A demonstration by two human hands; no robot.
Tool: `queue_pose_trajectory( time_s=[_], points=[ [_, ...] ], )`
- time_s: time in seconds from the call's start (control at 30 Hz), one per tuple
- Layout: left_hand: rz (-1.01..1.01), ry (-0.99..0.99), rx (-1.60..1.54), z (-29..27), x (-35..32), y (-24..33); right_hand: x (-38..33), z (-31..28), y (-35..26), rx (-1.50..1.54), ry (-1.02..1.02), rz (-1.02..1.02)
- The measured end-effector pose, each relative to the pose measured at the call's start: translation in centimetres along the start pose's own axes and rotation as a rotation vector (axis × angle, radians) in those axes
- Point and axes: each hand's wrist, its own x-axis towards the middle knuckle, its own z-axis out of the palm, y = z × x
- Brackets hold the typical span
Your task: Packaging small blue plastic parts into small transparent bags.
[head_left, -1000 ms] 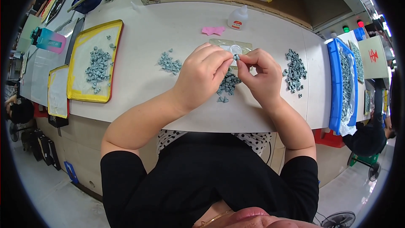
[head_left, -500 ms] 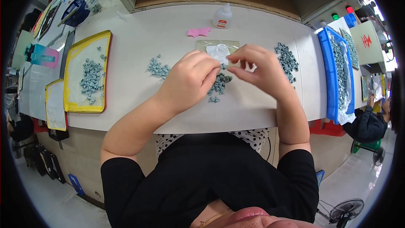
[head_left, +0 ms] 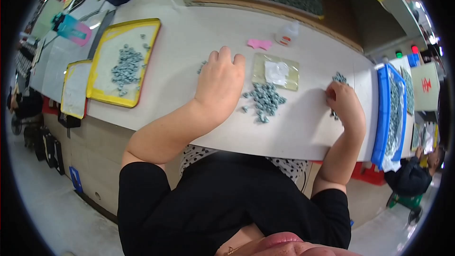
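Here: small grey pieces [head_left: 265,100] heaped on desk [head_left: 189,52] between hands. Left hand [head_left: 220,83] flat, palm down, fingers over a hidden scatter. Right hand [head_left: 343,104] curled at another pile [head_left: 339,77]; grip unclear. Best picked singly, piles kept separate. Piece shape indistinct.

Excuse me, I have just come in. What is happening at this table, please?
A person sits at a white table sorting small grey-green parts. The left hand reaches onto a small pile at the left, mostly hidden under it. The right hand rests on another pile at the right. A third pile lies between the hands, before a clear bag. A yellow tray and a blue bin hold more parts.
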Motion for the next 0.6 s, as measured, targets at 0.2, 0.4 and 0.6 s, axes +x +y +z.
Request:
queue_pose_trajectory(
  time_s=[0.2, 0.4, 0.6],
  points=[
    [-0.188, -0.04, 0.238, -3.7, -0.7, -3.3, -0.4, 1.1, -1.7, -0.073, 0.151, -0.21],
    [-0.202, -0.072, 0.108, -6.3, -2.9, -3.4, -3.3, 1.1, -5.8, -0.037, 0.321, -0.42],
    [-0.204, -0.01, 0.063, -6.6, -3.6, -3.0, -4.8, 1.4, -8.2, 0.142, 0.365, -0.393]
  ],
)
